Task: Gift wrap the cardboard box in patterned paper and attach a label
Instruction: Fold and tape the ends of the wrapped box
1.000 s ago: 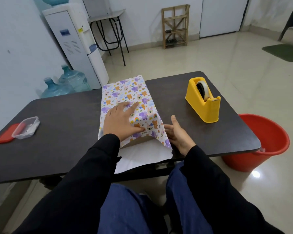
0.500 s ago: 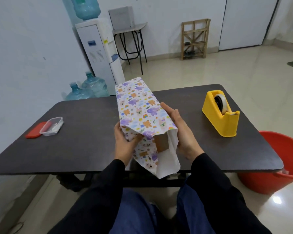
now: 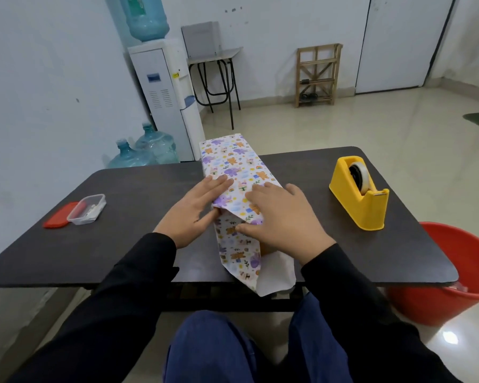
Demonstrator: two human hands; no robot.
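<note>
A long box wrapped in animal-patterned paper (image 3: 233, 161) lies lengthwise on the dark table (image 3: 138, 244). A sliver of brown cardboard box (image 3: 266, 248) shows at its near, unsealed end. Loose paper hangs over the table's front edge, white side out (image 3: 274, 277). My left hand (image 3: 194, 211) lies flat against the box's left side, fingers straight. My right hand (image 3: 282, 217) presses flat on top of the near end, thumb on the folded flap.
A yellow tape dispenser (image 3: 360, 197) stands to the right on the table. A clear plastic container (image 3: 87, 209) and its red lid (image 3: 58, 219) sit at the left. A red bucket (image 3: 451, 275) stands on the floor by the table's right corner.
The box, which both hands held with its near end lifted, now lies down on the table. Both hands moved from gripping its sides to lying flat on it.
</note>
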